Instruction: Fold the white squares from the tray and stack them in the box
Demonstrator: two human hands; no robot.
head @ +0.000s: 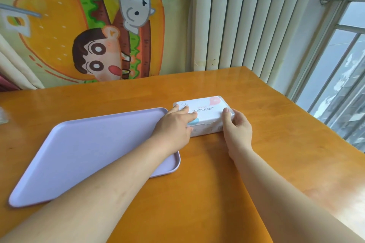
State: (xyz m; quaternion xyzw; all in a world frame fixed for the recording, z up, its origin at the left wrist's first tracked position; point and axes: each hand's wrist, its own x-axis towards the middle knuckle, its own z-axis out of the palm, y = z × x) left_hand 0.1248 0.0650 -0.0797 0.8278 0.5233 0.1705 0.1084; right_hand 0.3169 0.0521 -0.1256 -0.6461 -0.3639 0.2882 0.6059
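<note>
Head view, one item lot on an orange wooden table (199, 187). Item one: white box (207, 113), lid down, printed "COSMETIC PUFF" with a pink mark at its far corner, lying flat towards the far right of the table, just beside the far right corner of the tray. Item two: lilac tray (85, 152), rectangular with a low rim, set at an angle on the left half of the table; the left forearm passes over its near right corner. Left hand (173, 124): fingers (184, 109) stretched out nearly straight and laid flat on the left part of the lid, thumb against the near wall of the box (no curl around it). Right hand (238, 127): thumb on top of the lid, remaining fingers wrapped around the right end of the box, grasping it. Surroundings: cartoon burger cloth (88, 35) hung on the wall behind the table, white ribbed panel (246, 21) to its right, barred window (341, 85) at far right.
</note>
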